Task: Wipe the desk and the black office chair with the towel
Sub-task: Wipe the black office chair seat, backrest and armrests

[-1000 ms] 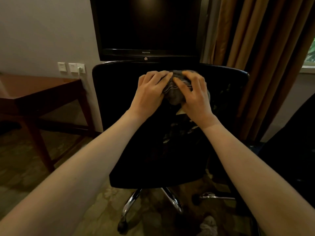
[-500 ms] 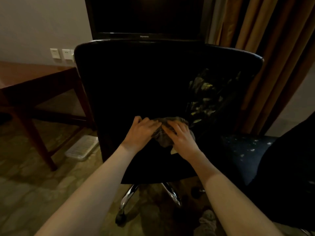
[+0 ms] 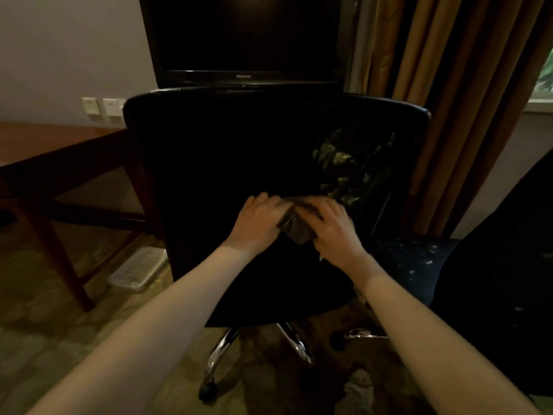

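Note:
The black office chair [image 3: 224,151] stands in front of me with the back of its backrest toward me. A bunched grey towel [image 3: 296,230] lies against the lower middle of that backrest. My left hand [image 3: 257,220] grips the towel's left side with its fingers curled onto it. My right hand [image 3: 335,232] covers the towel's right side, fingers bent over the cloth. Most of the towel is hidden under both hands. The wooden desk [image 3: 45,145] stands to the left of the chair.
A dark television [image 3: 245,34] stands behind the chair, and brown curtains [image 3: 449,85] hang at the right. A clear plastic tray [image 3: 137,269] lies on the floor under the desk. The chair's chrome base [image 3: 218,354] is below, and a dark blue seat [image 3: 413,265] is at the right.
Both hands slid the towel down from the top edge of the backrest to its lower middle. They still hold it together.

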`<state>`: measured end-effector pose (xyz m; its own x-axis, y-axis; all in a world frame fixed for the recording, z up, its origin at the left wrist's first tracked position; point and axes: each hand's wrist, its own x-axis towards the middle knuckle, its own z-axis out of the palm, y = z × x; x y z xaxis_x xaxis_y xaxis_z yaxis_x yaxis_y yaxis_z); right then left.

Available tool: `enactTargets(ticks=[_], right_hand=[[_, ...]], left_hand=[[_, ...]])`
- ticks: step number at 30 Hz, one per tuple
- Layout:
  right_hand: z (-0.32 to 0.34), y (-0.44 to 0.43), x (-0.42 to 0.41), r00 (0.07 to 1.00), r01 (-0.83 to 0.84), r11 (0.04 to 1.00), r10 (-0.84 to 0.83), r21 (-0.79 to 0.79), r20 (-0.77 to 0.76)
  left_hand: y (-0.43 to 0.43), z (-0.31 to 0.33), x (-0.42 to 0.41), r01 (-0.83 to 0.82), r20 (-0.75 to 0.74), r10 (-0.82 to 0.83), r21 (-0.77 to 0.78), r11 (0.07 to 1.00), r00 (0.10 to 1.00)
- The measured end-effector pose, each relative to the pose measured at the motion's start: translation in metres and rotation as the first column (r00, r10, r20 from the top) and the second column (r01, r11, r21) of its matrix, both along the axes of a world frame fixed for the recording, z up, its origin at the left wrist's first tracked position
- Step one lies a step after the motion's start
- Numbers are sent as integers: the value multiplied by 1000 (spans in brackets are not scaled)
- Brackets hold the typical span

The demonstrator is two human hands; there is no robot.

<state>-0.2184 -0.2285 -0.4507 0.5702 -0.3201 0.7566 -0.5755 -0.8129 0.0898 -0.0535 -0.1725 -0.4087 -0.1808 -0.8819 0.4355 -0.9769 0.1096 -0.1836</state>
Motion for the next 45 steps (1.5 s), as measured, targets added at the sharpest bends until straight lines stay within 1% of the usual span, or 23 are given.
enactTargets(ticks=[2, 3, 5, 6, 9, 13, 16, 18, 20, 22, 24, 25, 26, 27, 29, 30, 32, 36, 38, 40, 42, 43, 45], right_hand=[[27, -1, -11, 984, 33, 991, -9, -130, 178], [41, 0, -16, 971, 78, 979, -31, -190, 236], [73, -1, -28, 961, 147, 943, -65, -297, 269], [87, -1, -32, 960, 166, 926, -73, -338, 272], [114, -10, -38, 956, 206, 900, -101, -384, 276], [103, -22, -36, 958, 213, 909, -121, -358, 261], [67, -32, -33, 970, 131, 955, -68, -266, 233], [35, -37, -30, 983, 32, 987, -3, -159, 182], [5, -40, -25, 993, 5, 999, 1, -51, 119], [-17, -34, -19, 999, 23, 995, -19, 97, -45], [-37, -28, -16, 952, 129, 951, -39, 281, -305], [-48, -25, -15, 910, 201, 924, -53, 326, -410], [-57, -20, -17, 899, 222, 906, -48, 360, -435], [-60, -15, -21, 918, 188, 911, -31, 366, -395], [-59, -12, -32, 965, 89, 957, -13, 278, -262], [-56, -15, -38, 981, 63, 977, -22, 206, -193], [-37, -23, -51, 997, 27, 989, -17, 144, -71], [17, -23, -79, 983, 87, 996, -88, 10, 159], [43, -19, -94, 959, 149, 988, -137, -31, 247], [65, -18, -105, 936, 193, 977, -156, -92, 315], [84, -27, -113, 920, 281, 937, -201, -209, 336], [91, -33, -115, 910, 312, 920, -218, -237, 353], [98, -45, -115, 890, 338, 913, -232, -229, 392]], left_hand=[[0, 32, -9, 75, -1, -76, -174, 982, 997], [2, 49, -14, 155, 13, -159, -303, 940, 987], [0, 79, -21, 274, 72, -277, -504, 819, 958], [-2, 92, -24, 297, 114, -282, -552, 779, 953], [-7, 118, -31, 295, 221, -205, -543, 786, 953], [-19, 112, -30, 296, 285, -160, -540, 788, 945], [-25, 83, -27, 332, 347, -185, -434, 838, 919], [-29, 54, -25, 280, 357, -154, -334, 900, 921], [-27, 28, -27, 192, 334, -104, -243, 951, 937], [-27, -1, -28, 46, 300, -44, 0, 999, 953], [-27, -32, -32, -56, 231, -8, 271, 961, 973], [-23, -41, -33, -87, 204, 16, 343, 935, 979], [-20, -46, -34, -89, 183, 24, 362, 928, 983], [-19, -48, -34, -67, 157, 12, 353, 933, 987], [-20, -42, -36, 7, 153, -55, 294, 956, 987], [-21, -34, -39, 44, 175, -93, 264, 963, 980], [-23, -12, -49, 121, 176, -154, 183, 976, 972], [-28, 41, -74, 210, 135, -208, 0, 978, 969], [-30, 68, -84, 329, 165, -307, -125, 936, 937], [-32, 92, -91, 469, 221, -419, -282, 837, 881], [-40, 111, -97, 515, 282, -435, -382, 767, 856], [-43, 118, -99, 517, 310, -420, -391, 762, 853], [-48, 127, -101, 518, 370, -384, -405, 753, 846]])
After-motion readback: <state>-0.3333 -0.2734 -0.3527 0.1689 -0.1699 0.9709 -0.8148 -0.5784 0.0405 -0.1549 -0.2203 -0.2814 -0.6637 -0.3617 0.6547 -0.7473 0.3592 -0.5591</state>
